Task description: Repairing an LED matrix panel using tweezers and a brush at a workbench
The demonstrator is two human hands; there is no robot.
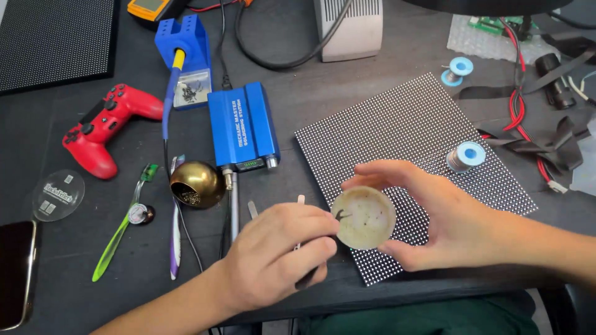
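Right hand (447,217) cupped around a small round tin of pale waxy paste (364,218), thumb on the near rim, fingers curled over the far edge, tin tilted toward the camera above the near corner of a square black LED matrix panel dotted with white points (416,146). Left hand (273,254) closed in a pinch on thin dark tweezers (340,215), tips touching the left side of the paste. Near the left hand, on the dark table (310,105): a brass ball-shaped tip cleaner filled with metal wool (196,184), just left of a blue box-shaped soldering station (243,127). Farther left, a green toothbrush (121,229) and a purple-and-white toothbrush (176,236) lying side by side, a red game controller (105,127) beyond them. At the far edge, a blue soldering-iron stand with a yellow-handled iron (183,49). Two small solder spools with light blue rims: one on the panel's right part (465,156), one off it, farther away (458,68). Red and black wires (528,118) bundled at the right
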